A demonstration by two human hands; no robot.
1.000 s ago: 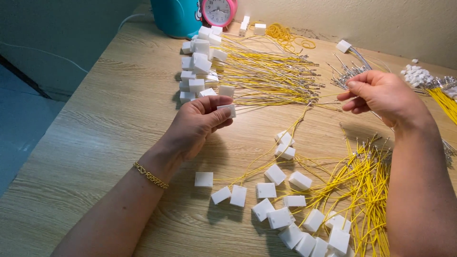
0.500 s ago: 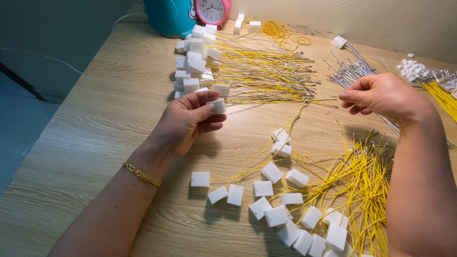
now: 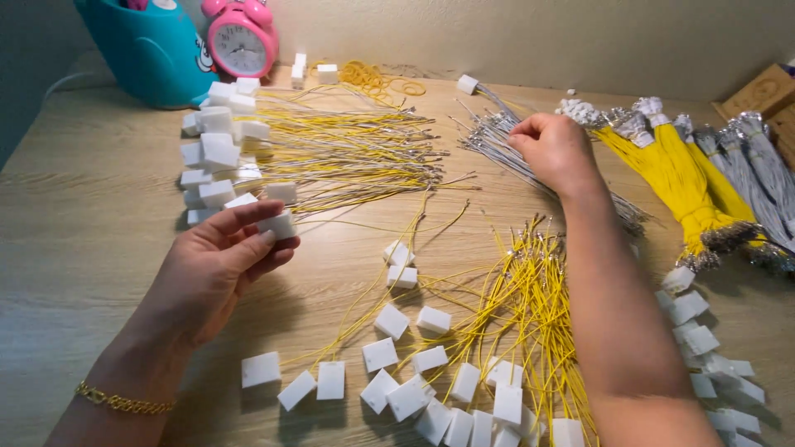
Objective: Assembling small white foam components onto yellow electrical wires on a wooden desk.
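Note:
My left hand (image 3: 217,266) pinches a small white square tag (image 3: 280,224) between thumb and fingers, with a thin yellow wire trailing from it to the right. A gold bracelet sits on that wrist. My right hand (image 3: 553,149) reaches to the far side of the table, its fingers closed on the loose grey wires (image 3: 497,136) lying there. In front of me lies a spread of yellow wires (image 3: 530,314) with white tags (image 3: 414,389) on their near ends. A second pile of tagged yellow wires (image 3: 348,149) lies beyond my left hand.
A teal container (image 3: 153,50) and a pink alarm clock (image 3: 240,41) stand at the back left by the wall. Yellow rubber bands (image 3: 377,79) lie behind the wires. Bundled yellow cords (image 3: 679,178) and grey cords (image 3: 762,165) lie at the right, with more white tags (image 3: 704,348).
My right hand has moved away from me to the grey wires at the back. My left hand stays put with the white tag. The view has tilted to the right.

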